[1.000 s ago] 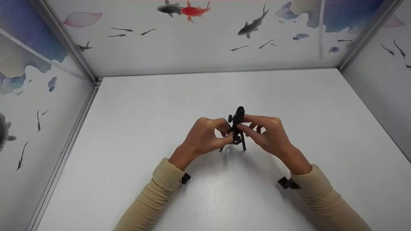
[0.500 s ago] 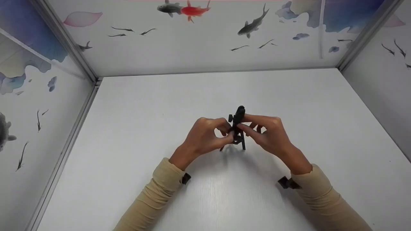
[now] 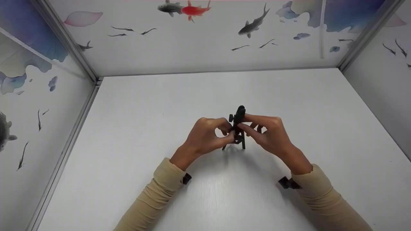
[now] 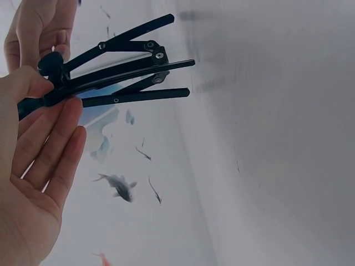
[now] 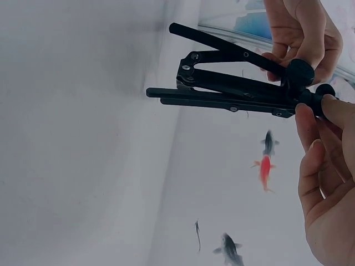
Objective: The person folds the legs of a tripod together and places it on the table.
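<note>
A small black mini tripod (image 3: 239, 117) stands upright between the two hands near the middle of the table, legs downward. My left hand (image 3: 205, 134) pinches its middle, thumb by a round knob (image 4: 51, 65) in the left wrist view, with the fingers under the body. Higher up, my right hand (image 3: 268, 133) pinches the tripod's head between thumb and index finger. Partly spread legs (image 4: 138, 98) with hinged braces (image 4: 159, 55) show in the left wrist view. Two legs (image 5: 205, 97) lie close together in the right wrist view, a third (image 5: 208, 37) apart from them.
The white table (image 3: 144, 109) is bounded at the back by a white panel (image 3: 205, 51) printed with fish. Side panels (image 3: 74, 106) with metal frame edges rise left and right. Small black devices (image 3: 284, 182) sit at both sleeve cuffs.
The tripod's visible leg tips have drawn slightly closer together. Both hands keep their hold with almost no movement.
</note>
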A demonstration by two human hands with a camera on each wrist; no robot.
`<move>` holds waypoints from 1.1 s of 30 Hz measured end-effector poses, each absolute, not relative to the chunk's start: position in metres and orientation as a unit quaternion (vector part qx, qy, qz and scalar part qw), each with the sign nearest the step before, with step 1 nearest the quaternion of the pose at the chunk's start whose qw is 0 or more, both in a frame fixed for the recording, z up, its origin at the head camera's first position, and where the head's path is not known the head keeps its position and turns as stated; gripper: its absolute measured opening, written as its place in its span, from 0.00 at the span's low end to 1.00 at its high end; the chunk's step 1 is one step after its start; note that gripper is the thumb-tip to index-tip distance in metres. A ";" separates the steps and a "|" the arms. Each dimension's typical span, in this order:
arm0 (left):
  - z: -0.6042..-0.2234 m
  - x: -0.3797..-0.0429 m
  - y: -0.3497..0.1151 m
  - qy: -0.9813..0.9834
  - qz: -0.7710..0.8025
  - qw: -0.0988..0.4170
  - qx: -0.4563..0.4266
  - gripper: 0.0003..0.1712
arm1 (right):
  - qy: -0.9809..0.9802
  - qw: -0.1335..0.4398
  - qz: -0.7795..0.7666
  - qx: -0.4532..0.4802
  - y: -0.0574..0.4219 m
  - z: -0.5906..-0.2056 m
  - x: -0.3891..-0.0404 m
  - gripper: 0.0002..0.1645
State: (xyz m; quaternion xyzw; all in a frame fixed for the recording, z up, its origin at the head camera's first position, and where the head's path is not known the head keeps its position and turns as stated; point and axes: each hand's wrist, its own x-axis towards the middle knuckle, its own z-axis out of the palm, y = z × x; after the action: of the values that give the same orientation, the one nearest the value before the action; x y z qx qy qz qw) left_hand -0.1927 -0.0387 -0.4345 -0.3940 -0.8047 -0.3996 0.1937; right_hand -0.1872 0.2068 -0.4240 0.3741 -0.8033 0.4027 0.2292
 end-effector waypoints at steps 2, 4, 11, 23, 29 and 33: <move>-0.435 -0.193 -0.038 -0.804 -0.400 0.194 -0.394 0.02 | -0.804 0.227 0.405 0.372 0.207 -0.424 -0.187 0.20; -0.435 -0.193 -0.038 -0.803 -0.401 0.195 -0.395 0.02 | -0.805 0.223 0.409 0.368 0.207 -0.425 -0.187 0.20; -0.435 -0.193 -0.039 -0.803 -0.403 0.188 -0.397 0.02 | -0.804 0.220 0.412 0.367 0.207 -0.425 -0.187 0.20; -0.433 -0.197 -0.042 -0.793 -0.421 0.155 -0.413 0.02 | -0.815 0.209 0.398 0.367 0.209 -0.422 -0.187 0.19; -0.430 -0.200 -0.048 -0.798 -0.431 0.112 -0.407 0.07 | -0.842 0.195 0.370 0.342 0.216 -0.419 -0.191 0.15; -0.430 -0.202 -0.055 -0.812 -0.422 0.053 -0.401 0.10 | -0.888 0.114 0.320 0.310 0.224 -0.416 -0.190 0.19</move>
State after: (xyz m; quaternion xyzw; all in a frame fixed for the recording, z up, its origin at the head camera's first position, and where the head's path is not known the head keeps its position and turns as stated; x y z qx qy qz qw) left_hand -0.2017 -0.0553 -0.4299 -0.4009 -0.8115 -0.4218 0.0529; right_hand -0.1897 0.2238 -0.4158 0.3098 -0.8882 0.3197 0.1137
